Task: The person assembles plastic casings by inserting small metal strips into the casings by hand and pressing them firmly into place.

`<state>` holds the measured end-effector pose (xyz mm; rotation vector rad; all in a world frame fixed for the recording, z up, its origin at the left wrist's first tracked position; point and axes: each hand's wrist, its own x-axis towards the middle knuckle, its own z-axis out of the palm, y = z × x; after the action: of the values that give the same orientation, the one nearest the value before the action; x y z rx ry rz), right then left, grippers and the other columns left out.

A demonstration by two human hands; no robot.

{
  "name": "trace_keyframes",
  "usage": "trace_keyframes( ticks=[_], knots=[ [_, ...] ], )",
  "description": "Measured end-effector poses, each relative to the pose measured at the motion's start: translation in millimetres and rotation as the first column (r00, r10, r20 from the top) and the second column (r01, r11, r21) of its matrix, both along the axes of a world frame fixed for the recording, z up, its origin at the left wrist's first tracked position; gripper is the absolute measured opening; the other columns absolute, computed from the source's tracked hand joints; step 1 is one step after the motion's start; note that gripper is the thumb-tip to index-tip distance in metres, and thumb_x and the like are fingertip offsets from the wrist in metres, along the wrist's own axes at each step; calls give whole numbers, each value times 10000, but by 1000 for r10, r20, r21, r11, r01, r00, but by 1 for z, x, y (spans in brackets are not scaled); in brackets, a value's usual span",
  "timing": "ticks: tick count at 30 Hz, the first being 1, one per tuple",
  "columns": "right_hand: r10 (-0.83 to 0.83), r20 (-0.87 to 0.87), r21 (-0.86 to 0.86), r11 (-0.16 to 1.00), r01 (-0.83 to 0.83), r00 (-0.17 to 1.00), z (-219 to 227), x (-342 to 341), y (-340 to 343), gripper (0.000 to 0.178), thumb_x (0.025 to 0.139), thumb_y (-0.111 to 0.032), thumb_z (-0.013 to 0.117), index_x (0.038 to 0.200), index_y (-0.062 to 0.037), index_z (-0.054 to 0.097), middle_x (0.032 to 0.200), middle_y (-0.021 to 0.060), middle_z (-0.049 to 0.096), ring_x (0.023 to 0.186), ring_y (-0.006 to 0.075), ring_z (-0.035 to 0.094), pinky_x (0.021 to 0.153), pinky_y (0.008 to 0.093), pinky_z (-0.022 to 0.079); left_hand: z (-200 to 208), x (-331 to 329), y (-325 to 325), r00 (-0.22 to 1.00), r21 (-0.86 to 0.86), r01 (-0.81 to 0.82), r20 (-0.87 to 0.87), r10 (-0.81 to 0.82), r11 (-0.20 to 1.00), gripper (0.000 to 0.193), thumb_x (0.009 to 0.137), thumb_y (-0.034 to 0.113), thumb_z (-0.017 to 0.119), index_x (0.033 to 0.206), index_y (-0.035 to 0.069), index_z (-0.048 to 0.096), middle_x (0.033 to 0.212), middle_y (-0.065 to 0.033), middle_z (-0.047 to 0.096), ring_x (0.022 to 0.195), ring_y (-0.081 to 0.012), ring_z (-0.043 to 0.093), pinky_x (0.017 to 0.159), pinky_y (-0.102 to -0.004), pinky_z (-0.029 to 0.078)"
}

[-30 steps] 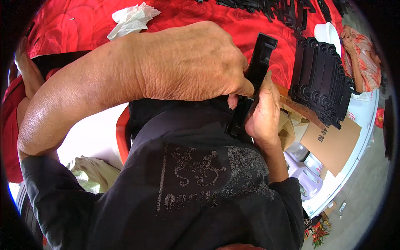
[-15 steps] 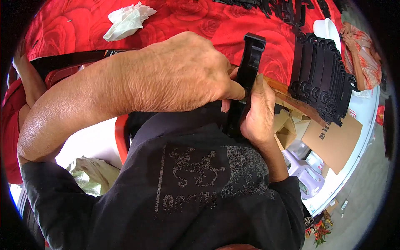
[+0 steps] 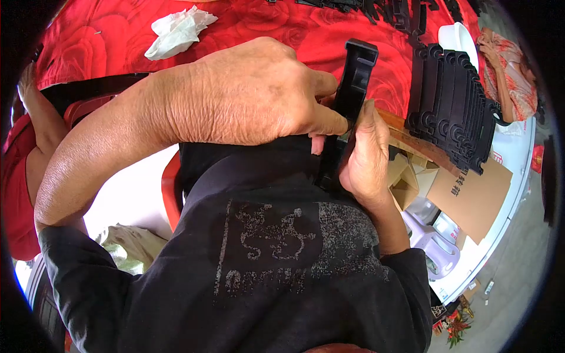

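Long black plastic part (image 3: 360, 67) stands tilted in front of the person's chest, its far end leaning right and its near end low against the dark shirt (image 3: 265, 235). The right hand (image 3: 368, 156) grips it from the right, the thumb lying up along its edge. The left hand (image 3: 268, 97) reaches across from the left with the fingers bent in and one digit touching the part midway along; its other fingertips are partly hidden, so I cannot tell whether it grips or only presses.

Beyond them, red rose-patterned cloth (image 3: 253, 26) covers the worktop (image 3: 424, 148), whose wooden edge shows at right. Close to that edge, a row of similar black parts (image 3: 450, 106) stands packed together, with a white container (image 3: 459, 41) just behind. Crumpled white tissue (image 3: 179, 33) lies far left on the cloth. Cardboard (image 3: 474, 197) sits nearer, at right, beside a lilac plastic item (image 3: 435, 244).
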<state>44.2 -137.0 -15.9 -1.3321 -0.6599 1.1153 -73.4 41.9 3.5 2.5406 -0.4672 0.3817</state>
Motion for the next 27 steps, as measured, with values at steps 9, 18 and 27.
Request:
trace_keyframes(
  ticks=[9,18,27],
  knots=[
    [-45,-128,-53,998,39,991,-6,4,-1,517,1072,-438,312,1069,12,567,788,89,617,651,142,599,608,269,493,-3,4,-2,998,30,-7,-68,9,1000,335,795,162,626,1125,140,686,810,-41,639,618,-202,658,498,-317,509],
    [-51,-56,-88,995,46,997,-2,3,0,606,1061,-495,281,1072,35,573,788,89,591,630,146,545,596,274,440,-7,8,-4,994,-61,-18,-107,11,998,361,779,111,653,1138,122,686,826,-53,671,639,-233,668,527,-337,524],
    [-73,-145,38,996,79,987,-8,4,-5,539,1073,-441,292,1093,17,575,866,97,641,673,150,610,614,271,509,-13,8,-18,989,-599,-140,-117,87,789,325,796,-21,695,1118,-2,658,787,-112,642,647,-195,665,583,-303,523]
  ],
)
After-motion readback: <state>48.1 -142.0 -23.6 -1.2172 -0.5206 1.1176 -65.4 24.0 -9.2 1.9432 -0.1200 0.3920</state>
